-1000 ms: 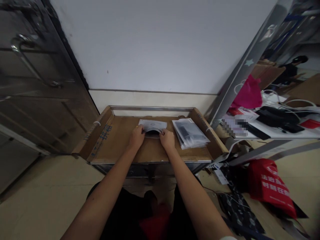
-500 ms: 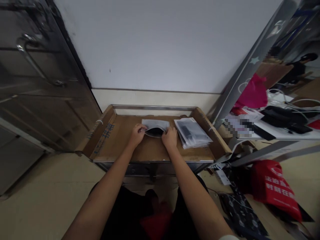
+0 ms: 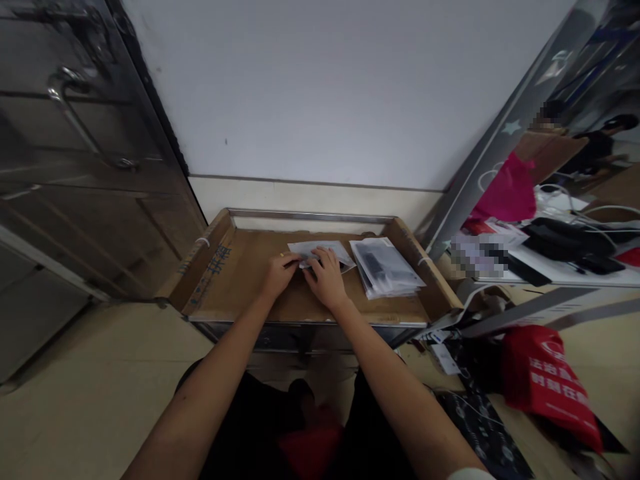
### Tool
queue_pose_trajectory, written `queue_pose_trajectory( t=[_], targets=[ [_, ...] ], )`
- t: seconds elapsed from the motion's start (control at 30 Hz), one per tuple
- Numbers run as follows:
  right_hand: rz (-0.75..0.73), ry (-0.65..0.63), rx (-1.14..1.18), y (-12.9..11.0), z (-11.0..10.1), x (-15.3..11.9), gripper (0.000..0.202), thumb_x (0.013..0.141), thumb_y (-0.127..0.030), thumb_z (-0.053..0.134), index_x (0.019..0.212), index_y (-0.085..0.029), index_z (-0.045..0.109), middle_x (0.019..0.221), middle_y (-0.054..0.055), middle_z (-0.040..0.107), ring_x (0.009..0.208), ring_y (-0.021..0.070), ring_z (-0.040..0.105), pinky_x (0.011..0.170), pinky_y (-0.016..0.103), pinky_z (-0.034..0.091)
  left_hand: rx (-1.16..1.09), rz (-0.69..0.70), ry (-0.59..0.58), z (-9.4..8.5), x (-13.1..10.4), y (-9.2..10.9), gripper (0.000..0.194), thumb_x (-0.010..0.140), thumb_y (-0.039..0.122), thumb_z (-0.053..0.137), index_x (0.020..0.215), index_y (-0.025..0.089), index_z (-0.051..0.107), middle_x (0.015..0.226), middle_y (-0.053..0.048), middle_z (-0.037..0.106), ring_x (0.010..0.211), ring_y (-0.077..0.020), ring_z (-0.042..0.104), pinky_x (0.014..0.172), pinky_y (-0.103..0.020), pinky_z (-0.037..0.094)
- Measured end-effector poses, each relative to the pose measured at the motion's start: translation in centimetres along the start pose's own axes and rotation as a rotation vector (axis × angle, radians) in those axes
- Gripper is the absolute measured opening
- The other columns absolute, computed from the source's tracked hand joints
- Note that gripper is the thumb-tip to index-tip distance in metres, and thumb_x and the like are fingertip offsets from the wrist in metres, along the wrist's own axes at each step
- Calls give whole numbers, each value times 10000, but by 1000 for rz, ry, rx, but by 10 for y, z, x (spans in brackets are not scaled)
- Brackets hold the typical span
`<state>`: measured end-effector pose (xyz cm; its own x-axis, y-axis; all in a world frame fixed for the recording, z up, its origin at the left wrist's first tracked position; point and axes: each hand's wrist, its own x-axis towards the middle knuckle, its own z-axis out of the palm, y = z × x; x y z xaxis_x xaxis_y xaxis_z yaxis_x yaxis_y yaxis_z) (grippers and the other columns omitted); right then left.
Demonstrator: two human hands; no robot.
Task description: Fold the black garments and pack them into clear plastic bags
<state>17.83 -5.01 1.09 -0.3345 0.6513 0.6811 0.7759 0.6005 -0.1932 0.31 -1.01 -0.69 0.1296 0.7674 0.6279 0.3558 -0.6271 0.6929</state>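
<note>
A pale plastic bag [image 3: 337, 249] lies on the brown cardboard lining [image 3: 250, 267] of a shallow tray. My left hand [image 3: 281, 275] pinches the bag's left edge between thumb and fingers. Laid over the near part of the same bag, my right hand [image 3: 325, 275] has its fingers bent and slightly apart, close to my left fingertips. Part of the bag is hidden under this hand. To the right rests a stack of translucent bags [image 3: 387, 267] with a dark item showing inside the top one.
Raised cardboard sides [image 3: 423, 267] edge the tray, and a white wall [image 3: 310, 93] stands behind. At right, a desk [image 3: 575, 273] holds cables and black pouches; a red bag [image 3: 550, 387] lies below. Two people are at the far right. A metal door [image 3: 90, 153] is left.
My right hand has moved left from the bag's right edge onto its surface. The bag's opening, which gaped toward me, is now mostly covered. My left hand keeps its hold.
</note>
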Motion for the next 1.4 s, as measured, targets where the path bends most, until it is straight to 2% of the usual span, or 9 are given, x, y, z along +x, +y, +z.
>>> queue_pose_trajectory(
  t=[0.3,0.5,0.67,0.87,1.03,1.17,1.4],
  targets=[
    [3,-15,12,-1,-1,2,166,982,-242,540,1018,-242,702,1228,86,675,1316,257,487,1200,534,234,47,-8,-55,0,-1,2,209,889,140,552,874,218,745,941,-53,757,918,-198,687,894,-355,534],
    [16,9,17,4,0,4,161,967,-205,547,950,-247,702,1157,63,696,1280,248,501,1184,511,233,59,4,-29,-2,0,0,197,894,149,531,818,213,700,878,-45,730,862,-189,667,848,-335,524],
    [38,11,-33,13,-2,4,152,964,-219,558,926,-245,702,1152,61,701,1266,264,502,1164,515,236,-4,2,19,-11,1,-2,160,890,179,552,792,209,674,897,-49,734,892,-192,674,868,-342,523],
    [30,-44,-38,23,-8,2,147,957,-214,560,929,-248,701,1193,65,690,1268,270,483,1161,523,227,17,-77,45,-26,1,-10,134,868,177,560,811,212,676,957,-56,752,960,-203,689,921,-370,524],
    [34,-65,-66,33,-15,-3,131,944,-202,576,921,-237,700,1190,74,691,1255,280,478,1141,519,257,29,-89,65,-45,-1,-21,156,856,171,539,825,200,690,974,-65,760,974,-201,693,945,-370,516],
    [58,-88,-81,38,-20,-7,133,934,-181,581,957,-221,705,1227,84,682,1250,287,472,1090,492,332,36,-110,86,-57,-1,-35,162,843,189,538,854,197,699,999,-65,759,976,-202,692,941,-366,516],
    [117,-113,-45,46,-25,-14,162,914,-143,572,971,-210,708,1228,104,658,1201,290,482,1016,446,428,3,-122,98,-58,0,-46,119,835,234,575,840,197,688,991,-71,756,966,-219,695,918,-373,516]
  ],
)
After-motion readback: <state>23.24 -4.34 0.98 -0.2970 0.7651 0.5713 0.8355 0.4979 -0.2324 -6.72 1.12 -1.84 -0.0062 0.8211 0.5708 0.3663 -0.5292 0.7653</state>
